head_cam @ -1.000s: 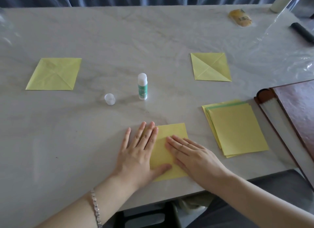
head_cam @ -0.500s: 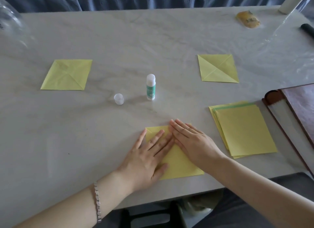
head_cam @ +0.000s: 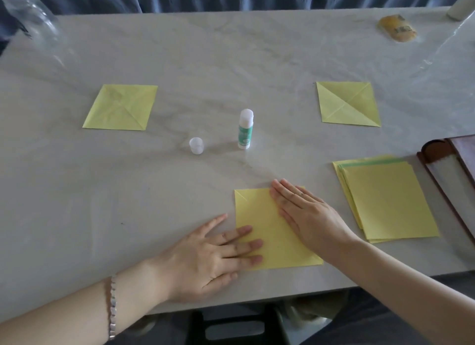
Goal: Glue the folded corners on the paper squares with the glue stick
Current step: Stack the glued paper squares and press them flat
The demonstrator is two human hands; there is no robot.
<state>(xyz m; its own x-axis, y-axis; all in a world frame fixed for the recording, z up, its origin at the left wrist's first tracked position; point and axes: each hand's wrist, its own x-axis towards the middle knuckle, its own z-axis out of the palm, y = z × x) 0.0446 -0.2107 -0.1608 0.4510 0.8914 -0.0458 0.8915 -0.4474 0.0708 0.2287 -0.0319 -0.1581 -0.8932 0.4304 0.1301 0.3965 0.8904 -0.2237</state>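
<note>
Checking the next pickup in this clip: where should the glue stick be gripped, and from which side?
Take the glue stick by its green labelled barrel, likely level from the near right side. It stands upright and uncapped, so avoid the white top; the cap stands apart to its left, and the right hand, flat on the paper square, is nearest.

Both hands [head_cam: 205, 257] [head_cam: 305, 213] flat, fingers [head_cam: 246, 245] straight

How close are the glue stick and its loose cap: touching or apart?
Apart. The head view shows the glue stick standing upright, with a strip of bare table plainly visible between it and the cap.
</note>
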